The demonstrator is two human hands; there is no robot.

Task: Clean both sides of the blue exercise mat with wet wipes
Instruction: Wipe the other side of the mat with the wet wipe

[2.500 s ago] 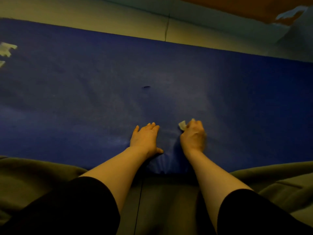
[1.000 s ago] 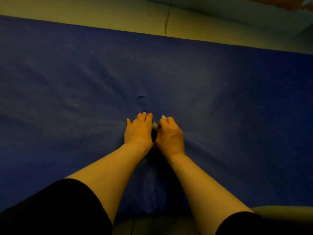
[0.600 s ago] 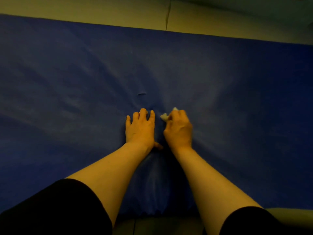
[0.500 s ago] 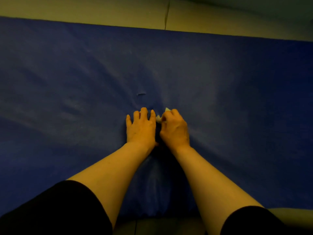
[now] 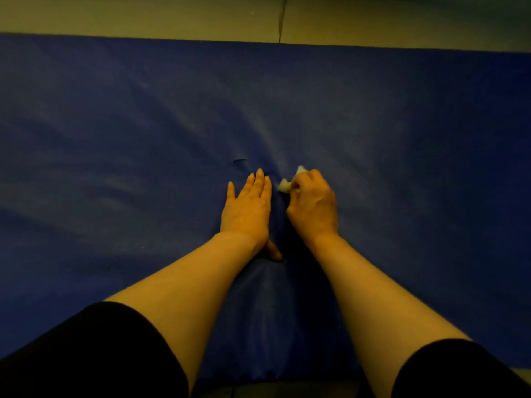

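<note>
Head view is showing the blue mat (image 5: 402, 139) lying spread across a pale floor (image 5: 143, 15), filling nearly the whole picture, with its far edge running along the top and its near edge just showing at the bottom between the forearms. The left hand (image 5: 247, 211) is resting flat on the mat, fingers straight and close together, thumb tucked back toward the wrist, holding nothing and pressing the surface down. The right hand (image 5: 313, 205) is sitting just beside it, fingers curled round a small bunched wipe (image 5: 287, 183) whose pale end is poking out past the knuckles onto the mat. Creases are fanning out from between the two hands, and a small dark mark (image 5: 239, 160) is lying just beyond the left fingertips.

Judging by this, the wiping of the upper face is under way. To do it well, the flat hand should be keeping the mat pinned so it is not bunching further, while the wipe is being worked in overlapping strokes away from the pinned spot. Opening the wipe out would be giving more contact than the tight wad. The dark mark probably needs a firmer rub, though whether it is dirt or a nick I cannot tell.
</note>
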